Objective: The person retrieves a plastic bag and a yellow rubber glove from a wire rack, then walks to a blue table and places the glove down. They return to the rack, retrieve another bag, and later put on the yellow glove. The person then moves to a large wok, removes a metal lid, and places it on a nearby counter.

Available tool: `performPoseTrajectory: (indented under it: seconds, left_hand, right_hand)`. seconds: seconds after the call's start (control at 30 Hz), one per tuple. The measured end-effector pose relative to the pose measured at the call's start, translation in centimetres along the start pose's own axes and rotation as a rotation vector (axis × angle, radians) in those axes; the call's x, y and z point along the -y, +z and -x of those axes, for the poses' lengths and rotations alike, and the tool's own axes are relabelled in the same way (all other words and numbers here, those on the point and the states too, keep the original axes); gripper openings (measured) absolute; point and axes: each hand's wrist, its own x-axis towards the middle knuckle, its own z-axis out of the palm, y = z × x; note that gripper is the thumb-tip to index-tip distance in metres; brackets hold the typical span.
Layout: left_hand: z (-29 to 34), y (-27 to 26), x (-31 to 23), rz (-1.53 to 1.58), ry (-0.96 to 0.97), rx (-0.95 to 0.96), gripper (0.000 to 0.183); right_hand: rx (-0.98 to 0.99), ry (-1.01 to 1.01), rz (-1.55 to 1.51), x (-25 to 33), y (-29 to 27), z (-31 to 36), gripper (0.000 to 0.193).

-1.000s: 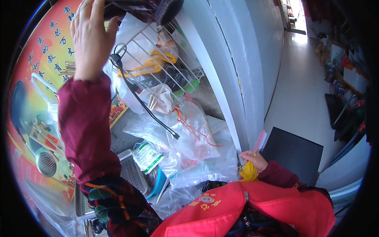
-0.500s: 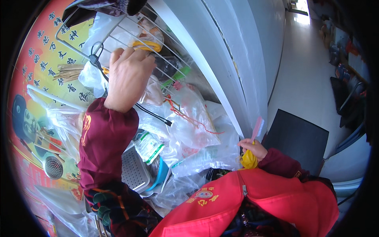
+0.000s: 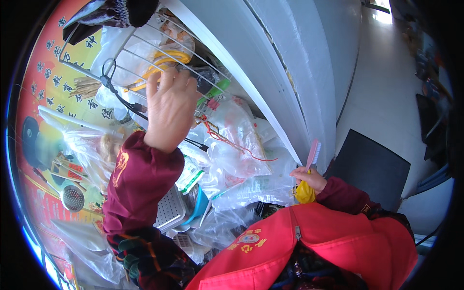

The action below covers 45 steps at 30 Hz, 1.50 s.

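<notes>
My left hand (image 3: 170, 110) is at the white wire rack (image 3: 133, 41), palm away from me. Its fingers are bent a little and slightly apart; their tips are partly hidden, and nothing shows in them. Just past them lies a yellow looped strip (image 3: 166, 59), and a black cable (image 3: 116, 89) hangs from the rack beside the hand. Low on the right, my right hand (image 3: 311, 180) is closed around the handle of a pink brush (image 3: 313, 153) with pale bristles pointing up. A bunched yellow piece (image 3: 304, 192), cloth or plastic, hangs under that hand.
Clear plastic bags (image 3: 237, 145) with red cords fill the middle. Below them are a grey perforated basket (image 3: 169, 210) and a blue container (image 3: 199, 205). A slotted ladle (image 3: 72, 198) hangs at left. A white panel (image 3: 241, 72) stands right of the rack; a black board (image 3: 369, 162) is beyond.
My left hand has moved slightly right and down along the rack, and its fingers look less curled. My right hand still holds the pink brush.
</notes>
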Motion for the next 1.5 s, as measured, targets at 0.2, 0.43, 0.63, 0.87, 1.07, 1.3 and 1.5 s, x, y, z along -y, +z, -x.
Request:
performPoseTrajectory:
  seconds: [0.2, 0.43, 0.63, 0.87, 1.07, 1.3, 1.5]
  left_hand:
    - [-0.5, 1.1, -1.3, -0.037, -0.053, 0.017, 0.042]
    - [-1.3, 1.4, -0.6, 0.069, -0.046, 0.081, 0.029]
    - [-1.6, 1.6, -0.4, 0.090, -0.037, 0.037, 0.024]
    - [-0.8, 1.6, 1.1, 0.306, 0.073, -0.046, 0.009]
    - [-1.2, 1.7, 0.6, 0.434, -0.029, -0.168, 0.011]
    - [-1.9, 2.1, -2.3, 0.172, -0.286, -0.102, 0.021]
    - [-1.4, 2.3, -2.2, 0.324, -0.173, -0.204, 0.003]
  right_hand:
    - [0.020, 0.075, -0.049, 0.6, -0.6, -0.3, 0.019]
    - [0.059, 0.090, 0.023, 0.5, -0.6, -1.1, 0.019]
    - [0.101, 0.134, 0.037, -0.2, -0.2, -1.4, 0.018]
    - [0.106, 0.174, 0.019, -0.6, -0.4, -0.9, 0.018]
    - [0.063, 0.171, 0.019, -0.5, -0.8, -0.5, 0.019]
    - [0.038, 0.137, -0.023, -0.5, -1.3, -0.4, 0.018]
    - [0.002, 0.168, -0.093, -0.1, -1.7, -0.1, 0.016]
